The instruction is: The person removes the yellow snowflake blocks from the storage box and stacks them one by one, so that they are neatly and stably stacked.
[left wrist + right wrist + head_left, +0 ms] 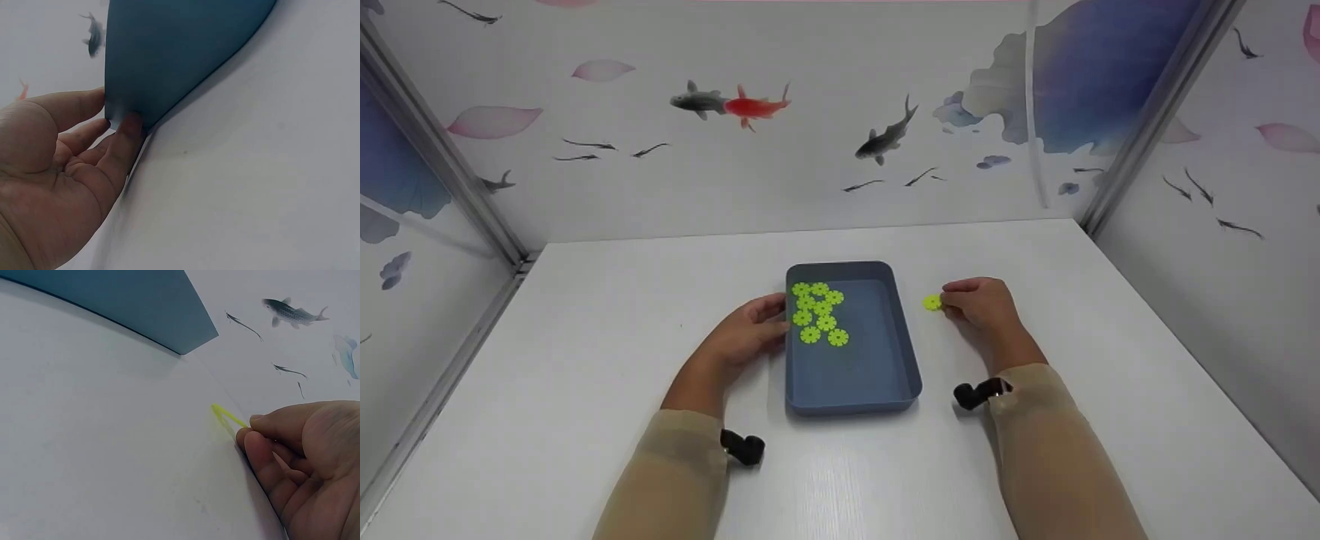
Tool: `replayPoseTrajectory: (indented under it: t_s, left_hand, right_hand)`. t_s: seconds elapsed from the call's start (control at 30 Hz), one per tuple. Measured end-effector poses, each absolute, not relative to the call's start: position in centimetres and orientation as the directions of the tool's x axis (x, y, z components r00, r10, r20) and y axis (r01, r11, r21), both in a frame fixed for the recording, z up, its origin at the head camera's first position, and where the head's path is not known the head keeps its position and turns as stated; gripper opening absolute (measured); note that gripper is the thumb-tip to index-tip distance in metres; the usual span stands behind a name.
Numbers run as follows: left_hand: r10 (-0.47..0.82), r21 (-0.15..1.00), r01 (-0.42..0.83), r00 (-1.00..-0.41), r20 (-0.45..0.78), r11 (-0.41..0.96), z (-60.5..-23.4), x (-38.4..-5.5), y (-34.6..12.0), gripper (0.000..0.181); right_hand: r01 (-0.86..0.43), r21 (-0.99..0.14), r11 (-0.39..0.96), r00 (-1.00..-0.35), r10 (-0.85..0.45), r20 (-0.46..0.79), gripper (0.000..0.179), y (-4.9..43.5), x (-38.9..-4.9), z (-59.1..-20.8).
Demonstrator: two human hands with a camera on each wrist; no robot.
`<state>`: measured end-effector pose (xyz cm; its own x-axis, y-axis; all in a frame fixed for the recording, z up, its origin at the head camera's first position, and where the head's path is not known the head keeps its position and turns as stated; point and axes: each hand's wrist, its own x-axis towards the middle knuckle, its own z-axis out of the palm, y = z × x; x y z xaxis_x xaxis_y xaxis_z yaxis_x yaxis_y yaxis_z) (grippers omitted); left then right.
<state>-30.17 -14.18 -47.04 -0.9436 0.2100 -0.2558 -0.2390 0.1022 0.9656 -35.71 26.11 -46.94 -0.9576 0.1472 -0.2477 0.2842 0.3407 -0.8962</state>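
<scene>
A blue-grey tray (877,360) lies flat on the white table, with several yellow-green notched plastic discs (838,337) grouped in its far left part. At its left side, my left hand (746,334) holds the wall; in the left wrist view the thumb meets the rim and a fingertip (132,121) lies against the outer face. To the right of the tray and apart from it, my right hand (982,304) pinches one yellow-green notched disc (932,302) between thumb and fingers. That disc (225,413) appears nearly edge-on in the right wrist view, partly hidden by the fingertips.
Around the tray spreads the white tabletop (840,480). A back panel (622,187) printed with fish and petals stands behind it, with side panels on grey metal posts (1155,120). Small black devices (744,448) are strapped at both wrists.
</scene>
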Motion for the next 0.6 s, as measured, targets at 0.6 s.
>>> replayPoseTrajectory:
  t_s: [0.6]
  left_hand:
    - [0.195,0.961,-0.25,-0.943,-0.269,0.117,-47.18,-30.27,-14.32,0.065]
  right_hand:
    - [0.299,-0.912,0.28,-0.951,0.167,-0.261,0.033,26.17,-35.93,-46.76]
